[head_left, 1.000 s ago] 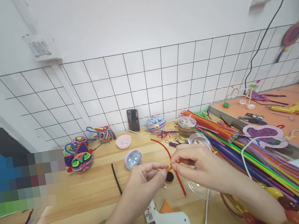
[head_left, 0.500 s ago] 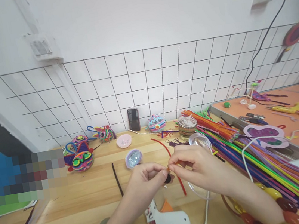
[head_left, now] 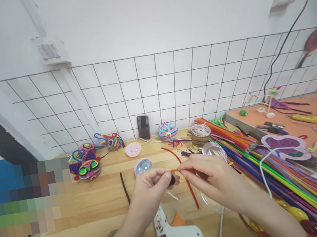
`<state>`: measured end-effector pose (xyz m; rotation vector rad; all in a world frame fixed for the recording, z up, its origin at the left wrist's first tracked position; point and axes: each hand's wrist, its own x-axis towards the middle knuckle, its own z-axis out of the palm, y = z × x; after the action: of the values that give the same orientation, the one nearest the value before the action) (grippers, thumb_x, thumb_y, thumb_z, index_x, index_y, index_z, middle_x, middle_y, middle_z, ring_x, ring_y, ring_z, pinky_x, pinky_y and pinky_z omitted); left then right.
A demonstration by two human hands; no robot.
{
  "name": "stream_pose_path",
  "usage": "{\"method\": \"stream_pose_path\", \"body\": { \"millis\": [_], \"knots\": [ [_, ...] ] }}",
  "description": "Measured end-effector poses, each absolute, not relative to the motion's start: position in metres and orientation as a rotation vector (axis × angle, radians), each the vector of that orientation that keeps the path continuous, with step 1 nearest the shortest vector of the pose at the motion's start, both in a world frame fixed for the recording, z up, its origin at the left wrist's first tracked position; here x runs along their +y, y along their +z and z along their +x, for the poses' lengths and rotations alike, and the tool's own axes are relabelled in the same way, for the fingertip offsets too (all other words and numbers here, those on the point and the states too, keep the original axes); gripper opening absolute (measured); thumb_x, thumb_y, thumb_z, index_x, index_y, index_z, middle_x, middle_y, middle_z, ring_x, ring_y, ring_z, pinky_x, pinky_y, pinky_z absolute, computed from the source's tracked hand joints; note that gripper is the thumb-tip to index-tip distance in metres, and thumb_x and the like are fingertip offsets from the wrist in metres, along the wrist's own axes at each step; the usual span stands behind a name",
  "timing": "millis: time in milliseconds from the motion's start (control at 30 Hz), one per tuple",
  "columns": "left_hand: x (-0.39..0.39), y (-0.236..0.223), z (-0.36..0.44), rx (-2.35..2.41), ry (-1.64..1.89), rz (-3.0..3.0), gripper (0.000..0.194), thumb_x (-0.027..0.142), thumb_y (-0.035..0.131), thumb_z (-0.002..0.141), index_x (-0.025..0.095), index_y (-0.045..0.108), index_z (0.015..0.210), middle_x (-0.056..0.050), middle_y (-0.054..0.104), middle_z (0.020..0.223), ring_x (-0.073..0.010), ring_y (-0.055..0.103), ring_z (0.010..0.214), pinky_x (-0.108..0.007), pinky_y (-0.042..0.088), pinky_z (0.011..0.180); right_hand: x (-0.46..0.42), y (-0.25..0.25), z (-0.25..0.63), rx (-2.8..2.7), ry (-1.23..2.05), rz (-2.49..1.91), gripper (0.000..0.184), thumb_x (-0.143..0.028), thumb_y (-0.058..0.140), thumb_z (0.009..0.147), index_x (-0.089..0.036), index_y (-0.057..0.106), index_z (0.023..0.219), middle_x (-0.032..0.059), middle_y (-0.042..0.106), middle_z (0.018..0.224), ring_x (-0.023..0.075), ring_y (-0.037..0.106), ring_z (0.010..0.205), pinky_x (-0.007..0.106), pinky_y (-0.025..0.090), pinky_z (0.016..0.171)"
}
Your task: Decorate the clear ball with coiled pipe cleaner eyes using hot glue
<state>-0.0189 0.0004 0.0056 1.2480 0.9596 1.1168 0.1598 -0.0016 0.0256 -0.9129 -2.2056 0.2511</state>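
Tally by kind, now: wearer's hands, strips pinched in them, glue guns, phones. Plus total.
Hands: 2 (left hand, right hand)
Pinched strips: 1 (orange strip, between both hands' fingertips)
Glue guns: 2 (white glue gun, yellow glue gun)
Phones: 1 (dark-screened phone)
Total: 6

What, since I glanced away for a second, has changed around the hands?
The left hand, right hand and black round piece have shifted slightly up and leftward in view, baring more of the white stick. Nothing was visibly taken or released: both hands still pinch the orange strip. The glue gun stayed put.
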Motion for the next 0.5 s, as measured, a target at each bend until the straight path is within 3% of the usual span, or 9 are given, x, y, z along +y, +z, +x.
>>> {"method": "stream_pose_path", "body": {
  "millis": [500],
  "knots": [
    [-0.002,0.0105,-0.0173,0.899,1.158,1.163,0.023,0.036,0.069,0.068,0.012,0.068,0.069,-0.007,0.069,0.067,-0.0146,0.061,0.063,-0.026,0.05,0.067,-0.0112,0.0261,0.1539,-2.228,0.161,-1.019,0.018,-0.014,0.046,0.087,-0.019,0.064,0.088,0.0014,0.063,0.074,0.014,0.057,0.067,0.026,0.041,0.059]
  ]
}}
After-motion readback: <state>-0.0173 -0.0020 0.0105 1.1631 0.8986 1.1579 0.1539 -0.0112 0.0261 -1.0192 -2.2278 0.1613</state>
